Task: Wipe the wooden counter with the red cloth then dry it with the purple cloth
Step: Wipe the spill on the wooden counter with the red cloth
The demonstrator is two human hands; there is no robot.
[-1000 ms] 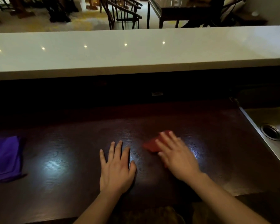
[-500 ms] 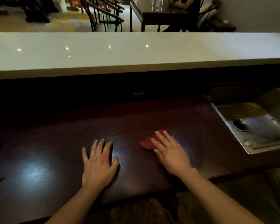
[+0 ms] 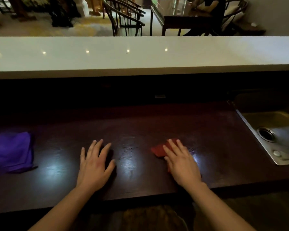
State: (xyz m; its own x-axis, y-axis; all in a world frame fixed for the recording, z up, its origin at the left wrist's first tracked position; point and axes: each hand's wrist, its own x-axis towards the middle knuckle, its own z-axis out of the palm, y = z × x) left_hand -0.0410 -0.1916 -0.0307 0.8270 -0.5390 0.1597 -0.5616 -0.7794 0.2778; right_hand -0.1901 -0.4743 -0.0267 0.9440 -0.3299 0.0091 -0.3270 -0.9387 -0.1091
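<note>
The right hand [image 3: 182, 161] presses the red cloth [image 3: 159, 150] flat under straight fingers near the front edge of the wooden counter [image 3: 140, 130]. The left hand [image 3: 94, 164] lies flat and empty beside it, fingers spread. To wipe well, keep even palm pressure and overlap strokes toward the sink [image 3: 274, 130]. The purple cloth [image 3: 12, 151] waits at the counter's left end.

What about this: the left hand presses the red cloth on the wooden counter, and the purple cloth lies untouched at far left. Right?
Wrong hand. The head view shows the right hand pressing the red cloth on the wooden counter; the left hand rests flat on bare wood. The purple cloth does lie untouched at far left.
</note>
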